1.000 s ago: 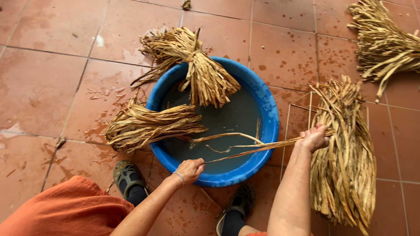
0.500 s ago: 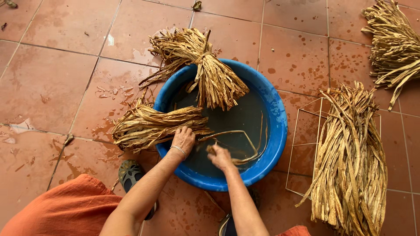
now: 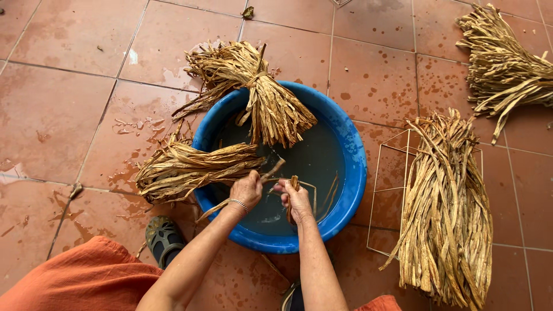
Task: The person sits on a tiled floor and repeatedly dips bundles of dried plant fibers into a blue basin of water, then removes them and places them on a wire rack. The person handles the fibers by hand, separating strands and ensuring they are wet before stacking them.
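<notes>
Head view: wet terracotta tile floor [image 3: 69, 103] surrounds a blue basin [image 3: 351, 173].

Wire rack [image 3: 391, 196] on wet red floor tiles [image 3: 57, 103], dark sandal [image 3: 164, 239], orange garment [image 3: 80, 279]

The basin [image 3: 351, 173] is smooth, glossy blue plastic. The strips [image 3: 291, 193] held over it look like dried plant fibre, tan, matt and rough, as do the bundles [image 3: 196, 164] lying on its rim. Right of the basin stands a thin metal wire frame [image 3: 377, 190]. The floor tiles [image 3: 63, 115] around the basin are reddish glazed ceramic, wet and blotchy.
</notes>
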### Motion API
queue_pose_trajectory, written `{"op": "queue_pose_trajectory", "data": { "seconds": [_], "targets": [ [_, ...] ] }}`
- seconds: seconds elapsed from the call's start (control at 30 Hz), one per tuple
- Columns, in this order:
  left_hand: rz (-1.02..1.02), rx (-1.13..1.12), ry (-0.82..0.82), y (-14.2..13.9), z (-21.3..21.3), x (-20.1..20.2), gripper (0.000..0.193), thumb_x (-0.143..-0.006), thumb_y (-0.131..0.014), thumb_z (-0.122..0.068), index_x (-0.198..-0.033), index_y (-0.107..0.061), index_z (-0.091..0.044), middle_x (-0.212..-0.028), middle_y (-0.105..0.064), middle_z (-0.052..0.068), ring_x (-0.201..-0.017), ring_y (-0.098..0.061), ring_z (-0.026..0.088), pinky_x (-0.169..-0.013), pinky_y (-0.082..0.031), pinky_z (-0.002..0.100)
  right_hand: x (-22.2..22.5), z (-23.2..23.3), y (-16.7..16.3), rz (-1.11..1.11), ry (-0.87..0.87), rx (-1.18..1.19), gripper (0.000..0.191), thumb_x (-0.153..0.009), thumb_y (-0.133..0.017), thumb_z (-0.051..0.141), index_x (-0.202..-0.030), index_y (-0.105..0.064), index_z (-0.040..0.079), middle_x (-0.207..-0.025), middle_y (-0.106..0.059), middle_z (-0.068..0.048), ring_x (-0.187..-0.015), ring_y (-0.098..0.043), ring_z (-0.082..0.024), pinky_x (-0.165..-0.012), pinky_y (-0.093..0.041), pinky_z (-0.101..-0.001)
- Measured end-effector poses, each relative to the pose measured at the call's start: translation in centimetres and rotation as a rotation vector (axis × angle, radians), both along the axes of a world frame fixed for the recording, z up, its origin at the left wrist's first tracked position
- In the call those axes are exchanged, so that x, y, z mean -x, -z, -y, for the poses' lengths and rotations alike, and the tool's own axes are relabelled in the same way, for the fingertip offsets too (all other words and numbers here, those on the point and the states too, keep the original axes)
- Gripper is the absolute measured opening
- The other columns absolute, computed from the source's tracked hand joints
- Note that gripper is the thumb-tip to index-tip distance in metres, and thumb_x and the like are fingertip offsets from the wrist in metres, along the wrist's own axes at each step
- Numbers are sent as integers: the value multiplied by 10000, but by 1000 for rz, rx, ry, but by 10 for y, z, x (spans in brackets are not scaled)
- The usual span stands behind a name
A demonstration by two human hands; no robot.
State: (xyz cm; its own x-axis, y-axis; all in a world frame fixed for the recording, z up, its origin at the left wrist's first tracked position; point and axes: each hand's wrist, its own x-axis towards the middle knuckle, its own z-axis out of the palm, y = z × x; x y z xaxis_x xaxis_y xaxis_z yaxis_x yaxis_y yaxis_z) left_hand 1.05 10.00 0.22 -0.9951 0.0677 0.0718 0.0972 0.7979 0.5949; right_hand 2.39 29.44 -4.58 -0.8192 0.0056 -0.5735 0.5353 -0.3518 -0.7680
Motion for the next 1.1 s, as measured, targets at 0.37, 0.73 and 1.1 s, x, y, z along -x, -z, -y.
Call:
{"op": "queue_pose_trajectory", "data": {
  "seconds": [0.37,0.73,1.1],
  "targets": [
    [887,-981,-52,-16,-58,-29,235,-967,-625,-288,-1054,-642,-70,-673,-652,34,-556,-613,129,-515,-524,297,-10,-7,-65,-138,155,-49,187,-973,-709,152,-1053,-747,-12,-873,-737,-113,-561,-521,-62,-433,-385,-205],
    [735,-651,23,-32,-84,-21,345,-964,-486,-246,-795,-690,-26,-590,-648,96,-420,-591,156,-386,-483,326,-10,-5,-44,-114,252,97,233,-1017,-563,157,-1003,-663,-53,-913,-773,-163,-733,-748,-204,-672,-643,-310],
    [903,-680,40,-29,-85,-74,325,-938,-414,-228,-784,-639,-50,-559,-610,77,-420,-538,163,-396,-439,328,6,-45,17,122,626,144,199,-1042,-558,186,-919,-612,39,-683,-569,-27,-511,-509,-127,-462,-489,-336]
  ]
}}
